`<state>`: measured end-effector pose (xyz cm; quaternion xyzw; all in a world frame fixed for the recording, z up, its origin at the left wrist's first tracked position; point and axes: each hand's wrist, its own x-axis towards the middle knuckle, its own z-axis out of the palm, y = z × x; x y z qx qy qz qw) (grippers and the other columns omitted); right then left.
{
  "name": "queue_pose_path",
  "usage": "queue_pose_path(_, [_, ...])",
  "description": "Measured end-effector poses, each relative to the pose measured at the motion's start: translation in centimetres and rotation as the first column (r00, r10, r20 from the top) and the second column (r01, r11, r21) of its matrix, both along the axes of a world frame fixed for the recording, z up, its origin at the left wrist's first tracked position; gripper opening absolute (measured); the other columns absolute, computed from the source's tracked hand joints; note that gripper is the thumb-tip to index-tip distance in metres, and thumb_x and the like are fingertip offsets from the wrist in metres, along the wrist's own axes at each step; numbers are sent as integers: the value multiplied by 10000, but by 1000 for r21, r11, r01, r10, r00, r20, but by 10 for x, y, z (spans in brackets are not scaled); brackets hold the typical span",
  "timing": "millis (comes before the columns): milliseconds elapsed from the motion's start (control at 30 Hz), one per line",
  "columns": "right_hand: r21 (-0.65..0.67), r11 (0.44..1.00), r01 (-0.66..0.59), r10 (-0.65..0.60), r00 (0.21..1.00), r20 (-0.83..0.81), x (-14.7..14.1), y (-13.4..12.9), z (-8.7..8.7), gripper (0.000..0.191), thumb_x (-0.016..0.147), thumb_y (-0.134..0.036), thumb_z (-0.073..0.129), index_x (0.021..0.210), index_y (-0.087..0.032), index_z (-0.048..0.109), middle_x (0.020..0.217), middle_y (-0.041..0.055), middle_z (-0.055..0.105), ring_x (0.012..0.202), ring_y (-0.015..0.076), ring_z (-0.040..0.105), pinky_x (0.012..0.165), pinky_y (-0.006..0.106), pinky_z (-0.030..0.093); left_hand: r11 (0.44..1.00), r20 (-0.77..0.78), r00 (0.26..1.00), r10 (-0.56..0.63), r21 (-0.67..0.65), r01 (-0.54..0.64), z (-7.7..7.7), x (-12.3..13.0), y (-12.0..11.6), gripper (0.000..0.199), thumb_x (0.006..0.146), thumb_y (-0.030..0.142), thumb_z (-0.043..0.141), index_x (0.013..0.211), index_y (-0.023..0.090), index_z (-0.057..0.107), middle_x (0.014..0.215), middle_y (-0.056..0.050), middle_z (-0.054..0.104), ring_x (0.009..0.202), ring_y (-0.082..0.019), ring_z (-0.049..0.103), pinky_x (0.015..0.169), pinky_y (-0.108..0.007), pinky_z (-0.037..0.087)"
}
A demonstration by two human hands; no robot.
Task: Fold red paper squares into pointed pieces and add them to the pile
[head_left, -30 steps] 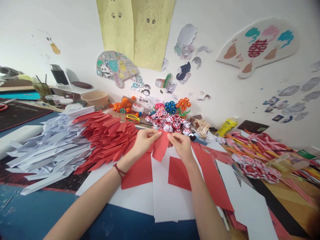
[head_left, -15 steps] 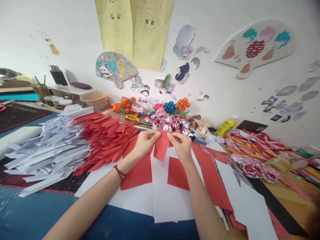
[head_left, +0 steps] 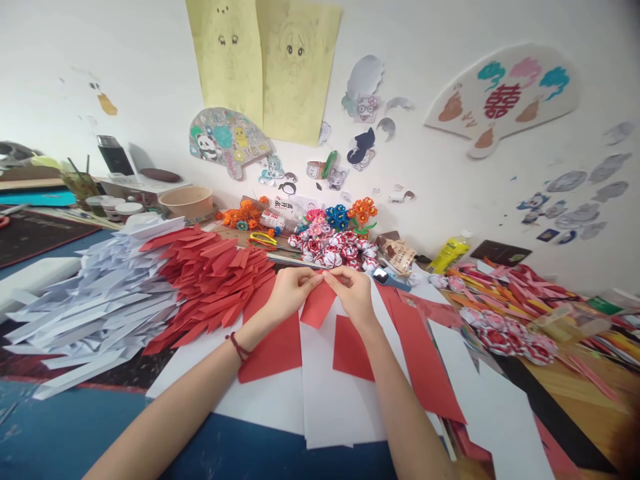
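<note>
A small piece of red paper (head_left: 319, 307) is held up in front of me by its top edge. My left hand (head_left: 291, 291) pinches that edge from the left, and my right hand (head_left: 351, 291) pinches it from the right, the two sets of fingertips nearly meeting. Below lie larger red sheets (head_left: 275, 347) and white sheets (head_left: 345, 413). Another red rectangle (head_left: 353, 350) rests on the white paper beneath my right wrist. Left of my hands is a heap of folded red strips (head_left: 215, 273), beside a heap of folded white strips (head_left: 105, 300).
Red-and-white paper flowers (head_left: 335, 250) are bunched behind my hands. At the right are a yellow bottle (head_left: 453, 252), more flowers (head_left: 510, 337) and coloured strips (head_left: 520, 287). A round tub (head_left: 187, 201) stands at the back left, near a dark flask (head_left: 115, 157).
My hands have come closer together along the paper's top edge, the right moving left. The paper now hangs at a slant, its top drawn in between the fingertips.
</note>
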<state>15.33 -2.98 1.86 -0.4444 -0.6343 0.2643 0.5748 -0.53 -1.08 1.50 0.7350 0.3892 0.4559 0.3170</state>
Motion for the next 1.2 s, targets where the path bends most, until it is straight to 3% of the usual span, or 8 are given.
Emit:
queue_pose_path(200, [21,992,121,-118,988,-100,-4,-2,-3,262,786,-433,648,722,-179,654,707,29,648,676,179,597,632,283,474,999,42,998,-38,-2,39,2,3,-2,354,881,418,484,813,128,676,757,-28,660,687,-128,542,610,-202,387])
queue_pose_path(467, [15,965,262,-255,948,-190,-11,1,-9,315,766,-471,653,683,-169,612,644,2,594,609,141,516,587,257,417,1000,-22,1000,-21,18,21,5,3,-2,363,875,391,481,635,130,557,591,16,524,561,-82,427,514,-186,308])
queue_pose_path(567, [6,935,355,-339,900,-274,-3,8,-10,328,738,-477,679,674,-161,617,621,-5,574,593,133,495,580,256,403,1000,-61,998,-22,10,23,8,3,-5,385,874,406,482,602,136,526,537,24,499,515,-77,421,484,-185,291])
queue_pose_path(667, [-3,905,425,-392,832,-393,9,16,-12,316,707,-457,712,667,-153,634,618,-1,572,606,138,505,594,263,403,994,-54,993,-100,-40,98,10,4,-8,400,894,419,454,620,139,538,532,8,567,493,-85,481,486,-183,327])
queue_pose_path(767, [-11,905,425,-377,792,-479,16,22,-15,303,685,-437,735,670,-149,644,631,5,580,615,139,509,596,266,399,986,-49,986,-158,-57,155,11,5,-10,412,907,414,439,638,133,575,574,-24,649,515,-95,540,506,-177,361])
queue_pose_path(933, [1,905,425,-379,809,-450,15,21,-16,322,696,-465,716,679,-151,648,648,9,590,622,141,509,599,269,399,992,-132,984,-122,-5,122,12,1,-7,450,899,412,464,579,131,609,560,-22,658,446,-68,470,485,-174,327])
queue_pose_path(1200, [-37,910,413,-377,788,-487,23,21,-12,332,674,-462,733,654,-153,612,594,-18,527,551,110,447,504,241,344,1000,-256,967,-14,2,15,-3,-2,5,458,903,460,433,672,164,695,575,-18,660,488,-100,517,512,-195,342])
